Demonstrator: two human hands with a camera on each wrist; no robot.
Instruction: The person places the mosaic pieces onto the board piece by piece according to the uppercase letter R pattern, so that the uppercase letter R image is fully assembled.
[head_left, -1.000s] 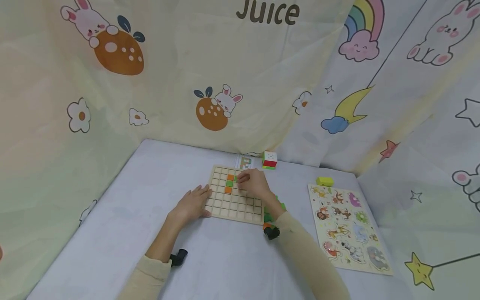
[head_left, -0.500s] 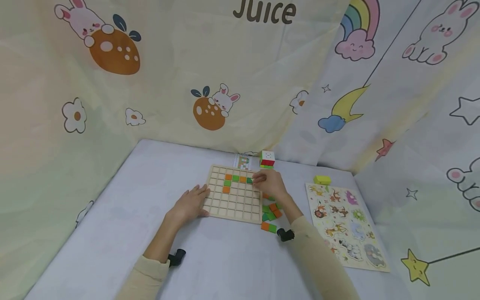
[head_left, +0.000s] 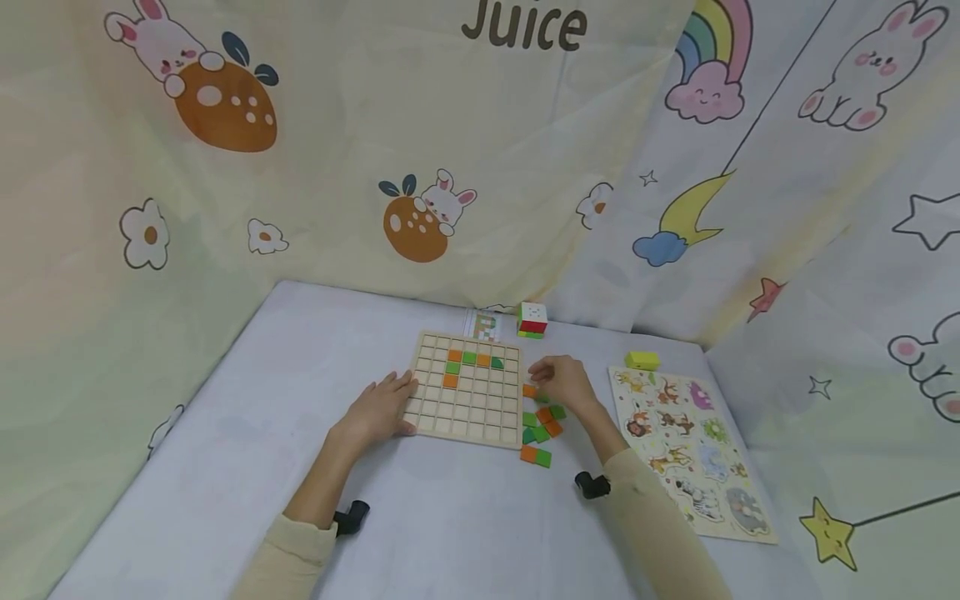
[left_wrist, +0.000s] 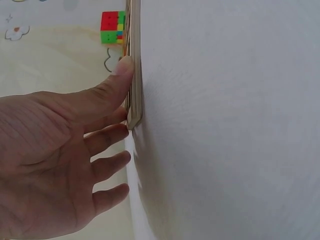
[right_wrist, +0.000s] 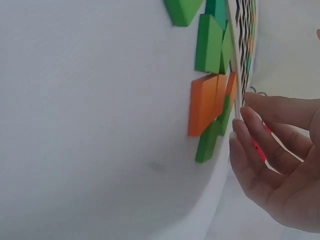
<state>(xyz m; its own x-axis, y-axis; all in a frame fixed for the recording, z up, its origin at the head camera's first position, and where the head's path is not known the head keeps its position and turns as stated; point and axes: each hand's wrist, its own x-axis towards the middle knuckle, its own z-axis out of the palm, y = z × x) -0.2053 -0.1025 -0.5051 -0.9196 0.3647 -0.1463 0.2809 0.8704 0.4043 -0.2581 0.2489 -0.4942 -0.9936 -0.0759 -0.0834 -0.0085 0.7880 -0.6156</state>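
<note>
A wooden grid board [head_left: 468, 408] lies mid-table. Along one of its upper rows run orange and green square tiles, ending in a dark green rounded tile [head_left: 497, 363]; a green and an orange tile [head_left: 450, 381] continue down from the row's left end. My left hand [head_left: 372, 412] rests at the board's left edge, fingers spread, its thumb on the rim in the left wrist view. Just off the board's right edge hovers my right hand [head_left: 566, 383], fingers loosely bent with nothing visible between them. Below it lie loose green and orange tiles [right_wrist: 204, 105], partly hidden by the hand in the head view.
A puzzle cube [head_left: 533, 318] and a printed pattern card [head_left: 486, 325] sit behind the board. At the right lies an animal puzzle board [head_left: 693, 467] with a yellow block [head_left: 642, 360] at its far end. Patterned cloth walls rise behind the table.
My right hand has let go of the dark green rounded tile and moved right, off the board. The row gained an orange tile and that dark green one. My left hand stays put.
</note>
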